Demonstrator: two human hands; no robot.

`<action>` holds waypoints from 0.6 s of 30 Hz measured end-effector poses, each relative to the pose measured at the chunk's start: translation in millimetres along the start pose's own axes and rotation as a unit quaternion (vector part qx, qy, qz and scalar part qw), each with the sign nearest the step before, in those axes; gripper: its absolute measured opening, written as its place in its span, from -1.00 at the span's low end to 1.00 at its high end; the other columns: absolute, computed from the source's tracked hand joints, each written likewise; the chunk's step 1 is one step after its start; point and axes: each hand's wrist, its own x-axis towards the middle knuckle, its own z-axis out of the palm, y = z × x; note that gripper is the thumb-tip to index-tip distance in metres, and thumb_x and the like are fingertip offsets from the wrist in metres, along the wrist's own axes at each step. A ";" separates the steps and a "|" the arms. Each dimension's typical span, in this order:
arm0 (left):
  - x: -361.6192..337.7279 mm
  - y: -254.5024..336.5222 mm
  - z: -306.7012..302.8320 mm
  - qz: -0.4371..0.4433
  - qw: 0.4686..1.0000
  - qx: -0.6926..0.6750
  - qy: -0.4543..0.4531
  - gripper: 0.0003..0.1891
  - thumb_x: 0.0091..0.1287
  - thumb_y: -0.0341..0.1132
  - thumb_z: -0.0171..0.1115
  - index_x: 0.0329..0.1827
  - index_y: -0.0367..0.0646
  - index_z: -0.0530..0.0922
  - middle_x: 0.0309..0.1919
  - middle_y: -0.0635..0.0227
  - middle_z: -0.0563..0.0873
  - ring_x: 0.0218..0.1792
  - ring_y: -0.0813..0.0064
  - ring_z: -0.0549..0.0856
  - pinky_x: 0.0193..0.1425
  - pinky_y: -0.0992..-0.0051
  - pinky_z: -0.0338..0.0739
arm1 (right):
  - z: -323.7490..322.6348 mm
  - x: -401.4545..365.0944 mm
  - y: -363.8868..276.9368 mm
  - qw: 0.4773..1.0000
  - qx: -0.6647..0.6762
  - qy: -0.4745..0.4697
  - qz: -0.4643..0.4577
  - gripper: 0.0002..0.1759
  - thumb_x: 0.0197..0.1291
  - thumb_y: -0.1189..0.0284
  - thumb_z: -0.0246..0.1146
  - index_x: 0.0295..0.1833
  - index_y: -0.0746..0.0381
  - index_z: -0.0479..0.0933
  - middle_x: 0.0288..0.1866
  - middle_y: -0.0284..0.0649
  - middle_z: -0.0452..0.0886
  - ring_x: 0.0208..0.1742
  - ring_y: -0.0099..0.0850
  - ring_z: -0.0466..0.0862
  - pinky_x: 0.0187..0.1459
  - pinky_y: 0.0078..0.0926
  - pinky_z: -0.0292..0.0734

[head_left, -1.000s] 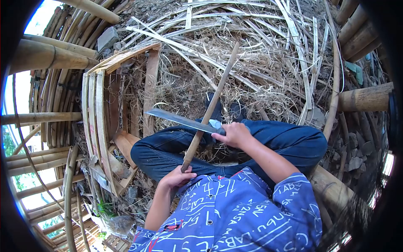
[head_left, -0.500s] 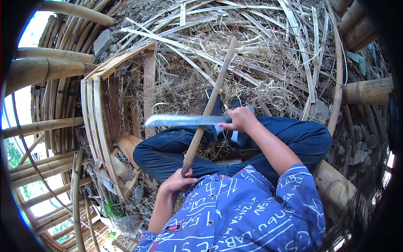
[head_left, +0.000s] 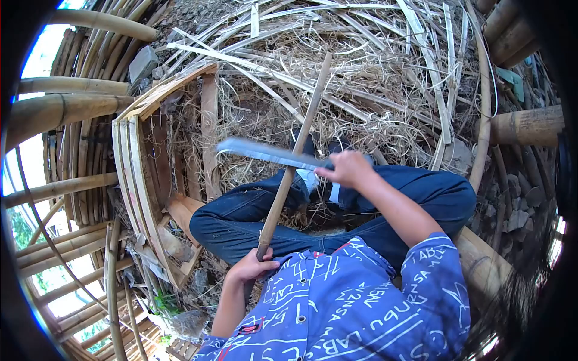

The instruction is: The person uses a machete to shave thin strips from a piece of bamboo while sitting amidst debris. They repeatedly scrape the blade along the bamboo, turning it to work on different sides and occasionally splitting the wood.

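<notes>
My left hand (head_left: 253, 266) is closed round the lower end of a long brown wooden stick (head_left: 280, 201), close in front of my shirt. The stick slants up and away over my crossed legs, its far end above the shavings. In my right hand (head_left: 352, 169) is the handle of a machete (head_left: 265, 151). Its broad blade points left and crosses the stick around mid-length, tip tilted slightly upward, a little blurred.
Curly shavings (head_left: 385, 129) and long pale strips (head_left: 424, 54) cover the ground ahead. A wooden crate frame (head_left: 133, 174) stands at my left, beside bamboo poles (head_left: 66, 111). On the right are a bamboo post (head_left: 527, 127) and stones (head_left: 516, 201).
The machete's tip has swung upward, so the blade now slants across the stick instead of lying nearly level. My right hand has risen slightly. The left hand keeps its grip.
</notes>
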 end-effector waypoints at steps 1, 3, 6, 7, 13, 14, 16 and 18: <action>-2.1 -3.3 -0.6 -0.002 1.000 0.004 0.000 -0.56 0.16 -0.40 0.44 -0.45 0.07 0.21 -0.62 0.63 0.33 -0.67 0.75 0.31 -0.65 0.59 0.14 | 4.1 -4.5 -9.9 0.999 -0.002 -0.005 -0.038 -0.12 0.10 -0.45 0.00 -0.43 0.24 0.64 -0.47 0.01 0.67 -0.33 -0.08 0.74 -0.25 -0.12 0.64; -7.0 -12.6 -0.2 0.031 0.998 0.040 0.025 -0.57 0.16 -0.41 0.43 -0.44 0.05 0.21 -0.61 0.60 0.37 -0.63 0.74 0.36 -0.63 0.58 0.19 | 1.6 -1.5 -12.9 0.998 -0.016 -0.005 -0.059 -0.12 0.11 -0.46 -0.02 -0.43 0.23 0.64 -0.48 -0.01 0.67 -0.36 -0.09 0.74 -0.27 -0.13 0.64; -32.3 -18.9 0.0 0.030 0.994 0.098 0.049 -0.59 0.13 -0.45 0.41 -0.46 -0.02 0.22 -0.57 0.59 0.36 -0.52 0.72 0.38 -0.50 0.58 0.30 | -11.4 14.7 2.3 0.999 -0.034 0.004 -0.014 -0.11 0.14 -0.45 -0.04 -0.40 0.23 0.64 -0.48 -0.04 0.68 -0.34 -0.11 0.74 -0.25 -0.13 0.63; -40.1 -29.0 -1.8 0.042 0.991 0.121 0.050 -0.60 0.12 -0.47 0.40 -0.46 -0.04 0.23 -0.56 0.59 0.35 -0.49 0.72 0.37 -0.45 0.58 0.33 | -15.1 24.8 17.8 0.999 -0.020 0.026 0.028 -0.11 0.14 -0.45 -0.04 -0.40 0.24 0.64 -0.47 -0.04 0.68 -0.32 -0.10 0.74 -0.23 -0.13 0.63; -85.6 -62.2 3.3 0.062 0.992 0.111 0.002 -0.66 0.13 -0.53 0.33 -0.45 -0.09 0.24 -0.47 0.57 0.33 -0.38 0.69 0.32 -0.30 0.58 0.32 | -54.9 40.6 92.3 0.977 0.022 0.114 0.181 -0.16 0.20 -0.36 0.01 -0.35 0.30 0.65 -0.39 0.05 0.70 -0.27 -0.07 0.74 -0.21 -0.11 0.62; -89.8 -59.3 1.0 0.067 0.990 0.122 0.004 -0.66 0.12 -0.53 0.34 -0.45 -0.10 0.25 -0.49 0.57 0.32 -0.39 0.70 0.32 -0.32 0.58 0.32 | -59.9 35.4 92.2 0.973 0.032 0.137 0.183 -0.17 0.20 -0.35 0.03 -0.34 0.31 0.65 -0.38 0.07 0.70 -0.27 -0.05 0.74 -0.21 -0.09 0.61; -91.5 -46.6 -1.3 0.053 0.988 0.141 0.024 -0.65 0.09 -0.53 0.39 -0.45 -0.12 0.27 -0.53 0.58 0.31 -0.42 0.70 0.31 -0.37 0.58 0.31 | -65.8 16.8 73.5 0.975 0.080 0.132 0.158 -0.17 0.19 -0.35 0.04 -0.35 0.31 0.64 -0.41 0.09 0.69 -0.28 -0.02 0.73 -0.22 -0.07 0.60; -82.5 -39.1 -5.1 0.067 0.989 0.125 0.041 -0.65 0.09 -0.52 0.40 -0.45 -0.12 0.28 -0.53 0.58 0.31 -0.43 0.70 0.30 -0.39 0.57 0.31 | -56.8 0.0 51.7 0.982 0.092 0.137 0.095 -0.17 0.16 -0.36 0.06 -0.38 0.30 0.62 -0.48 0.09 0.66 -0.33 0.01 0.72 -0.23 -0.05 0.60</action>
